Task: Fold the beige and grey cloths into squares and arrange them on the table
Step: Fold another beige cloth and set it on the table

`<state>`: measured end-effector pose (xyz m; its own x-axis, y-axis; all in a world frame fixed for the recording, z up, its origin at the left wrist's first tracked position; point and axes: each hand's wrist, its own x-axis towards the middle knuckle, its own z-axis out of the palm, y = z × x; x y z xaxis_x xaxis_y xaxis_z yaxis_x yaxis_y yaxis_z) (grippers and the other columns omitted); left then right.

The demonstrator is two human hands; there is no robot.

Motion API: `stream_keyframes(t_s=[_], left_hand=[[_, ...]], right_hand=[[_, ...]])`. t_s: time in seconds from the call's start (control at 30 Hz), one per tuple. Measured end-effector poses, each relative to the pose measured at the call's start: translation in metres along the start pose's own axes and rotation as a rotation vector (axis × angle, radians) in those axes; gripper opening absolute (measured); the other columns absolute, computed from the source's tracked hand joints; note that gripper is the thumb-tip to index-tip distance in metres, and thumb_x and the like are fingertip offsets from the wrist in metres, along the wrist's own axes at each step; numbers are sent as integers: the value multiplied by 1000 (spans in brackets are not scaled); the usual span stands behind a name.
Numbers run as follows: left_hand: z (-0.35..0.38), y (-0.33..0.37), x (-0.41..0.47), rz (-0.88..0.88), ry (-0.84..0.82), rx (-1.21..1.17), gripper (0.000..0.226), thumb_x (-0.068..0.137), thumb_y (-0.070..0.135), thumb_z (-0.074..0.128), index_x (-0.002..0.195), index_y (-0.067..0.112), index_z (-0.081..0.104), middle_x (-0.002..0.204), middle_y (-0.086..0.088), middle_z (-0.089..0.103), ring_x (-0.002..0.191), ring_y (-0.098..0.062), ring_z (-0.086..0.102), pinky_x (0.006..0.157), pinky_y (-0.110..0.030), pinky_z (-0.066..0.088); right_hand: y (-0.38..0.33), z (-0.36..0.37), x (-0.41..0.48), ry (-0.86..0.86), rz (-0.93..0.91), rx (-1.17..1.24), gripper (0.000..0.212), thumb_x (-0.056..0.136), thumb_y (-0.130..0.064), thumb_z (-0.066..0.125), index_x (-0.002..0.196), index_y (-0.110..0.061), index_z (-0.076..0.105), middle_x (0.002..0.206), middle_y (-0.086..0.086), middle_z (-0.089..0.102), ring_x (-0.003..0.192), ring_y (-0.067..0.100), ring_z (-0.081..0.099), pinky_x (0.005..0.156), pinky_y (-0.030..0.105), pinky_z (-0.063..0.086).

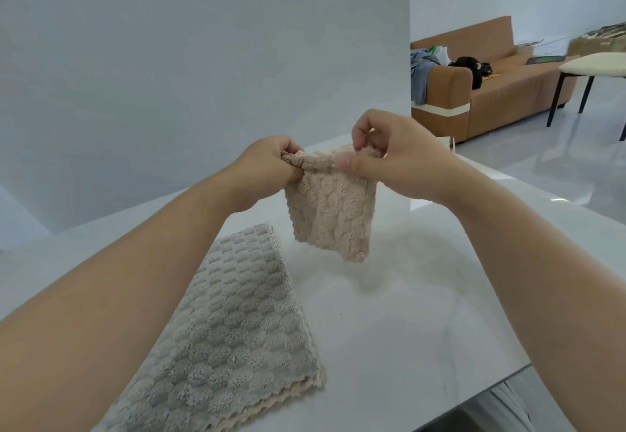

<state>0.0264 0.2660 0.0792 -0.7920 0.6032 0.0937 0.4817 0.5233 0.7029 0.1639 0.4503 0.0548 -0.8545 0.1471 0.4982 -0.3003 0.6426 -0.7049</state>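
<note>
Head view showed my left hand (271,160) and right hand (399,157) pinching the top edge of the soft, fluffy beige cloth (333,214), which hung in the air above the white table (423,313). I judged a corner could slip, since only fingertips held it, and the fold could fall open. Both hands were raised, close together, fingers curled on the cloth. The bumpy grey cloth (233,330) lay flat on the table by my left arm.
</note>
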Motion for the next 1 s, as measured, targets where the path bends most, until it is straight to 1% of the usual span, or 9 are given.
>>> stream_keyframes(t_s=[0.1, 0.17, 0.23, 0.33, 0.47, 0.6, 0.73, 0.9, 1.0], left_hand=[[4, 1, -1, -67, -54, -228, 4, 100, 8, 57, 104, 9, 59, 107, -15, 66, 96, -27, 64, 92, -41, 57], [7, 1, 0, -69, 25, -313, 3, 101, 16, 59, 100, 13, 59, 104, -13, 67, 91, -26, 64, 82, -39, 58], [13, 2, 1, -58, 164, -292, 8, 100, 26, 61, 100, 18, 61, 99, -1, 68, 86, -19, 64, 71, -30, 50], [20, 5, -2, 83, 349, -42, 16, 103, 35, 52, 110, 21, 55, 97, 10, 61, 87, -8, 59, 69, -24, 44], [21, 14, -8, 360, 441, 424, 20, 107, 37, 41, 108, 17, 44, 80, 5, 57, 73, -22, 56, 64, -39, 42], [16, 26, 11, 190, 357, 491, 19, 107, 32, 41, 113, 14, 46, 90, 0, 59, 76, -17, 55, 68, -38, 45], [11, 35, 38, -5, 321, 517, 21, 103, 20, 48, 118, 6, 48, 94, -5, 56, 77, -19, 53, 55, -30, 36], [11, 47, 56, -146, 303, 560, 1, 93, 5, 50, 94, 5, 50, 87, -8, 54, 69, -21, 51, 47, -29, 31], [14, 50, 61, -143, 342, 510, 20, 91, 1, 50, 73, 9, 44, 73, -4, 50, 59, -16, 45, 46, -27, 31]], right_hand=[[8, -3, -1, 84, 30, 97, 22, 91, -30, 76, 96, -19, 58, 72, -1, 51, 61, 14, 43, 58, 28, 39], [13, -3, -2, 103, 81, 170, 21, 91, -25, 75, 99, -18, 58, 84, -4, 59, 67, 14, 54, 62, 29, 48], [17, 1, -3, 95, 122, 241, 21, 91, -19, 75, 102, -15, 57, 91, 2, 63, 74, 18, 62, 68, 35, 58], [22, 7, -3, 133, 174, 286, 19, 92, -16, 74, 100, -17, 56, 88, 7, 63, 76, 19, 65, 71, 38, 62], [30, 18, -3, 209, 299, 403, 18, 91, -13, 72, 96, -21, 57, 95, 6, 60, 81, 21, 66, 72, 39, 63], [38, 38, -8, 244, 470, 323, 27, 92, -23, 70, 111, -27, 53, 116, 3, 57, 91, 26, 72, 81, 44, 63], [29, 51, -17, 183, 638, 383, 22, 98, -26, 58, 119, -26, 51, 106, 1, 65, 79, 21, 77, 80, 43, 63], [16, 62, -31, 43, 567, 388, 39, 88, -18, 60, 124, -29, 48, 101, -4, 66, 84, 21, 75, 83, 44, 60], [16, 67, -33, 37, 547, 329, 44, 86, -23, 69, 123, -33, 47, 104, -5, 63, 82, 18, 75, 84, 45, 60]])
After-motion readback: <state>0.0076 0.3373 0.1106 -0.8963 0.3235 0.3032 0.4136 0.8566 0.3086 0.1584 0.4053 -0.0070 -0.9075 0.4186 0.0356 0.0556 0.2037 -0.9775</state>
